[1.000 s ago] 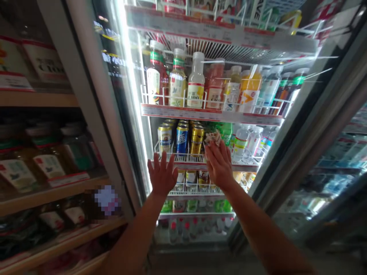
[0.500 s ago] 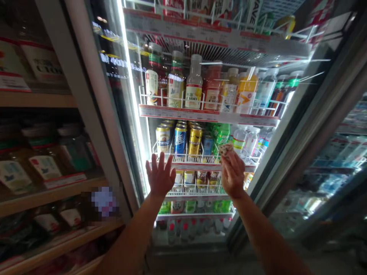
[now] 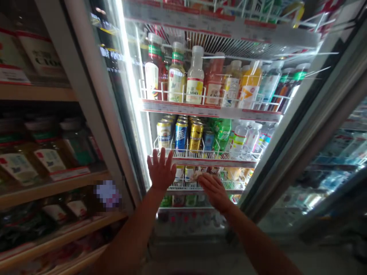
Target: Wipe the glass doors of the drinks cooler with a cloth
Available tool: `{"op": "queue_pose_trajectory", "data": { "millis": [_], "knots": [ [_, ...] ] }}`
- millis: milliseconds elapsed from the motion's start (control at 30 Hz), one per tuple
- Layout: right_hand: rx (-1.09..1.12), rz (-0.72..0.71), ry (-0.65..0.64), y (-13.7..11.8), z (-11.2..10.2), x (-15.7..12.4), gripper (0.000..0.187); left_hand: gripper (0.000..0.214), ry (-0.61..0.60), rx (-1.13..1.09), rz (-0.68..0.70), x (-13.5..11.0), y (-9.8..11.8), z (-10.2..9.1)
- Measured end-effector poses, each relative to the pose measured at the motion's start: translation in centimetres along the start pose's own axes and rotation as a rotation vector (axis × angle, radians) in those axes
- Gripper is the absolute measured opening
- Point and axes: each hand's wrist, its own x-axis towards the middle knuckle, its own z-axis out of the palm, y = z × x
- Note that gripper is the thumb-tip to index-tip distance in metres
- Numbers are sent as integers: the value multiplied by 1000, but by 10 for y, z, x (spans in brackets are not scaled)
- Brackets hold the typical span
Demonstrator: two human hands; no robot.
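Observation:
My left hand (image 3: 161,172) is raised with its fingers spread, palm towards the glass door (image 3: 114,53) of a lit drinks fridge, and seems to rest on the pane. Lower and to the right, my right hand (image 3: 214,190) presses a crumpled, light-patterned rag (image 3: 196,175) against the glass, its fingers stretched over it. Much of the rag is covered by the fingers. Behind the pane, level with my hands, are a blue can (image 3: 181,135), a gold can (image 3: 196,136) and green bottles (image 3: 223,133).
Juice bottles (image 3: 195,82) line a wire shelf higher up in the fridge. On the left, a wooden shelf unit (image 3: 37,93) holds more bottles. The metal door frame (image 3: 289,152) slants along the right, with another lit fridge (image 3: 332,160) beyond it.
My right hand has swept the rag down and to the left, from the green bottles to the lower can shelf. My left hand has stayed nearly in place, and the view has tilted slightly.

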Motion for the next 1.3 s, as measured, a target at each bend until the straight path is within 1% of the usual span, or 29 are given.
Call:
{"op": "queue_pose_trajectory", "data": {
  "millis": [100, 167, 233, 300, 367, 400, 467, 567, 667, 767, 867, 933, 1033, 1100, 1133, 1233, 1300],
  "knots": [
    [-45, 122, 143, 10, -1, 23, 57, 59, -1, -30, -16, -2, 0, 2],
    [-56, 171, 183, 3, 8, 22, 60, 57, -27, -15, -35, -3, -1, 2],
    [-32, 137, 132, -12, 22, 9, 58, 57, -37, 5, -33, -3, -1, 2],
    [20, 30, 12, -29, 34, -8, 50, 59, -30, 18, -14, -2, 0, 1],
    [68, -66, -91, -38, 42, -18, 43, 64, -14, 33, 9, 0, 0, -1],
    [81, -91, -109, -38, 43, -18, 41, 66, -4, 37, 20, 1, 1, -2],
    [81, -96, -99, -33, 40, -10, 42, 69, 14, 37, 41, 3, 2, -4],
    [58, -50, -12, -21, 33, 12, 49, 69, 27, 18, 43, 4, 3, -4],
    [46, -6, 42, -19, 31, 22, 51, 68, 23, -22, 20, 3, 3, -3],
    [38, -34, 8, -23, 33, 19, 50, 69, 26, -33, 22, 3, 2, -3],
    [48, -74, -11, -15, 26, 23, 49, 70, 32, -6, 37, 4, 2, -3],
    [39, -28, 45, -4, 16, 34, 52, 70, 38, -3, 42, 4, 2, -2],
    [-4, 93, 171, 9, 2, 46, 58, 69, 37, -23, 32, 4, 1, -1],
    [-31, 124, 203, 10, -1, 41, 59, 67, 30, -43, 14, 3, 1, 0],
    [-37, 113, 197, 9, 0, 35, 58, 66, 29, -57, 3, 2, 1, 0],
    [-25, 29, 109, 7, 1, 15, 54, 64, 33, -102, -15, 1, 0, 1],
    [-25, 17, 76, 13, -3, 8, 52, 65, 34, -101, -11, 2, -1, 1]
  ]
}}
